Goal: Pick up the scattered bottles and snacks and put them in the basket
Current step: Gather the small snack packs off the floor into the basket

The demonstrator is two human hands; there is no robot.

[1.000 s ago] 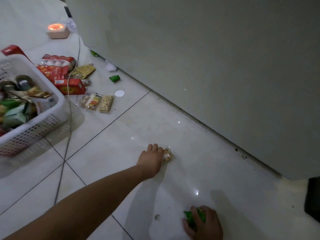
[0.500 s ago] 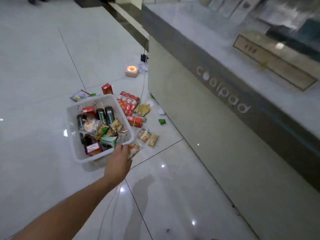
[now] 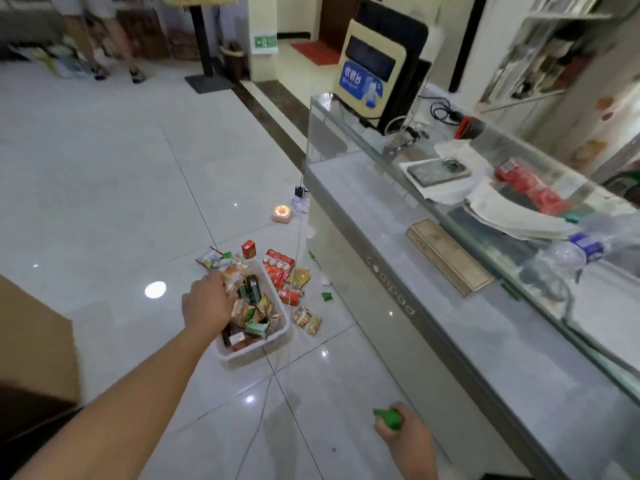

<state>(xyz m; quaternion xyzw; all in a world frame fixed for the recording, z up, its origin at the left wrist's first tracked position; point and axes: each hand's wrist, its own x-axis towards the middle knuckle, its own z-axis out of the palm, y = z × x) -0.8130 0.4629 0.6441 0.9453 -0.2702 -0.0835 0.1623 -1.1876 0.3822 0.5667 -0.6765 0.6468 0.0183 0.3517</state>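
A white basket (image 3: 257, 348) full of bottles and snack packets stands on the tiled floor. My left hand (image 3: 207, 304) hovers over its left side, back of the hand up and fingertips at a clear snack bag (image 3: 236, 271); whether it grips anything is hidden. My right hand (image 3: 403, 436) is low at the front, shut on a green snack packet (image 3: 389, 417). Loose on the floor around the basket lie a red box (image 3: 248, 248), a red multipack (image 3: 278, 268), a yellow packet (image 3: 300, 277), a small green packet (image 3: 326, 296), clear snack packets (image 3: 307, 320) and packets (image 3: 210, 259) at the far left.
A glass display counter (image 3: 398, 306) runs along the right. A thin cable (image 3: 277, 368) crosses the floor past the basket to a glowing orange device (image 3: 281, 212). A cardboard box (image 3: 34, 341) stands at the left. A person's legs (image 3: 114, 46) are far back.
The view rose from the floor to standing height. My left hand carried a small snack packet from the floor to over the basket. The right hand kept its green packet.
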